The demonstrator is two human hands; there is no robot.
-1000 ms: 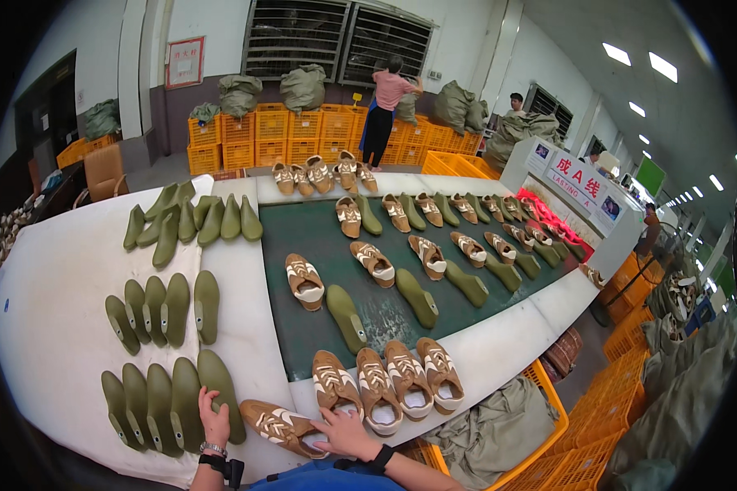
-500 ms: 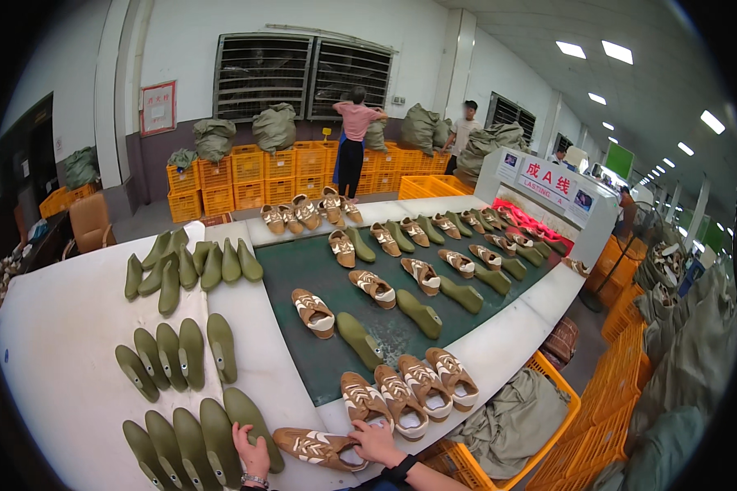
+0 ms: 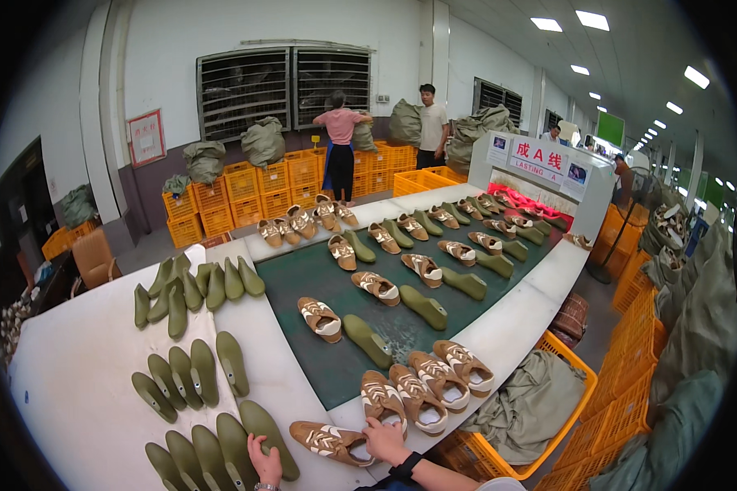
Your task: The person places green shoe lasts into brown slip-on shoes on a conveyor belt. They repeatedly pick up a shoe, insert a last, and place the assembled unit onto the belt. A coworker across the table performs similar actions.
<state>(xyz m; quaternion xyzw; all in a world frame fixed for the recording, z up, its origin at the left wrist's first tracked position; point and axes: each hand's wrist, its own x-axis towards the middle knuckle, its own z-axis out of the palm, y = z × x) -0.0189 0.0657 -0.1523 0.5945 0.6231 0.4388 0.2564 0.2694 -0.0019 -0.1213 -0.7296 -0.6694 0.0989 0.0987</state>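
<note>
At the near edge of the table my left hand (image 3: 264, 461) has its fingers curled against the side of a green shoe last (image 3: 272, 434), the rightmost of the nearest row. My right hand (image 3: 386, 442) is beside it, its fingers closed at the heel of a brown suede shoe (image 3: 382, 398) with white stripes, first in a row of several. Between my hands a matching shoe (image 3: 327, 440) lies crosswise, its heel end beside my right hand. More green lasts (image 3: 178, 376) stand in groups on the white table to the left.
Shoes and lasts alternate in rows on a dark green belt (image 3: 311, 270). An orange crate (image 3: 580, 401) with grey-green cloth stands below the table at right. Crates and sacks line the wall, with two people (image 3: 341, 135) near them. A white machine housing (image 3: 540, 164) closes the belt's far end.
My view has tilted and shifted, so the table appears moved. Both hands remain at the same last and shoe. The person in a light shirt at the back has moved left beside the sacks.
</note>
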